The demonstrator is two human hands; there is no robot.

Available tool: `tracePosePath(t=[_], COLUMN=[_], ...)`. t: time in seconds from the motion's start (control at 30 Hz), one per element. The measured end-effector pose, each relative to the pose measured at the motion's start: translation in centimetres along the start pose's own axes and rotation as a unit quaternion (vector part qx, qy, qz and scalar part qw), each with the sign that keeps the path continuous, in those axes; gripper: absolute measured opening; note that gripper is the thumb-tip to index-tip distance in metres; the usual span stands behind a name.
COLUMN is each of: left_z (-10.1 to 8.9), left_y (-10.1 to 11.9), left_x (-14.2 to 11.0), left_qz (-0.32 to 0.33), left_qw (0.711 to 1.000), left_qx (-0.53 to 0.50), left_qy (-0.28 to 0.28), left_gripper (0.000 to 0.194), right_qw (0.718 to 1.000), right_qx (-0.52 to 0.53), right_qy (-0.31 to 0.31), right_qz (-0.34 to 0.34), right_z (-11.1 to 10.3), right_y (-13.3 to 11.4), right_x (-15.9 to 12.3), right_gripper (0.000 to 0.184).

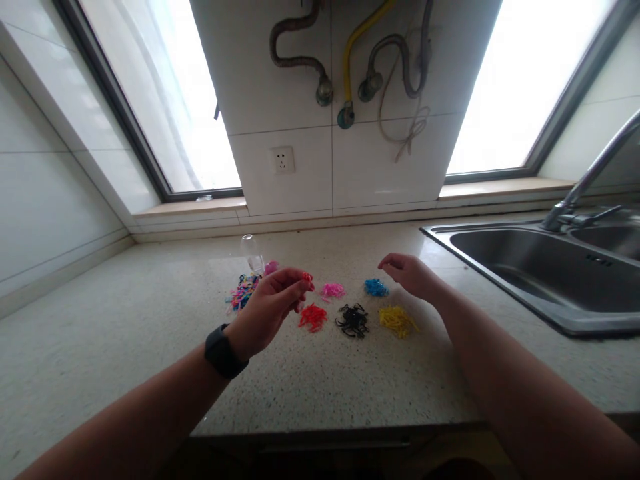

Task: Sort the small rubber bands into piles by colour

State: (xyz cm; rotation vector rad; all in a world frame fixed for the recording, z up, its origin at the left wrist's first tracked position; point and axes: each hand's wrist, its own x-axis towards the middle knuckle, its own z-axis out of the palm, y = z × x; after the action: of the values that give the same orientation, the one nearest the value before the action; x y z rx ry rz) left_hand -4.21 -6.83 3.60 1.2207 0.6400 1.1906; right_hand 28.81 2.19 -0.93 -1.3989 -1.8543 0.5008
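Pale counter (280, 400), clear container (253, 259) behind multicoloured pile (243, 291)

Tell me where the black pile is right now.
In the head view, the black pile lies on the counter slightly right of centre, between the red pile on its left and the yellow pile on its right.

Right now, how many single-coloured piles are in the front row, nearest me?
3: red pile on the left, black pile in the middle, yellow pile on the right. The left hand could hide another.
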Motion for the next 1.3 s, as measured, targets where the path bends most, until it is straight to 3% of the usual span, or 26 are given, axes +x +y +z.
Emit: tracePosePath(t=[0.3, 0.6, 0.77, 0.97, 1.3], left_z=[0.5, 0.4, 0.2, 0.0, -0.8], left_y=[-0.5, -1.3, -1.6, -2.0, -2.7], left_x=[-0.5, -0.7, -0.4, -0.4, 0.0], left_qz=[-0.006, 0.008, 0.030, 0.015, 0.015], left_qw=[0.999, 0.998, 0.992, 0.990, 0.994], left_qx=[0.037, 0.068, 0.119, 0.138, 0.112], left_qy=[-0.018, -0.017, -0.010, -0.007, 0.010], left_gripper=[0.013, 0.010, 0.011, 0.015, 0.016], right_qw=[0.994, 0.961, 0.944, 0.928, 0.950], right_qx=[0.086, 0.199, 0.253, 0.292, 0.270], right_qy=[-0.008, -0.141, -0.179, -0.206, -0.129], right_qz=[-0.065, -0.128, -0.112, -0.102, -0.087], right_z=[0.9, 4.2, 5.7, 5.9, 5.5], right_y=[-5.2, -11.5, -11.3, -11.0, -11.0], right_x=[-2.1, -4.4, -4.3, -4.3, -4.1], right_gripper=[0.024, 0.026, 0.030, 0.030, 0.028])
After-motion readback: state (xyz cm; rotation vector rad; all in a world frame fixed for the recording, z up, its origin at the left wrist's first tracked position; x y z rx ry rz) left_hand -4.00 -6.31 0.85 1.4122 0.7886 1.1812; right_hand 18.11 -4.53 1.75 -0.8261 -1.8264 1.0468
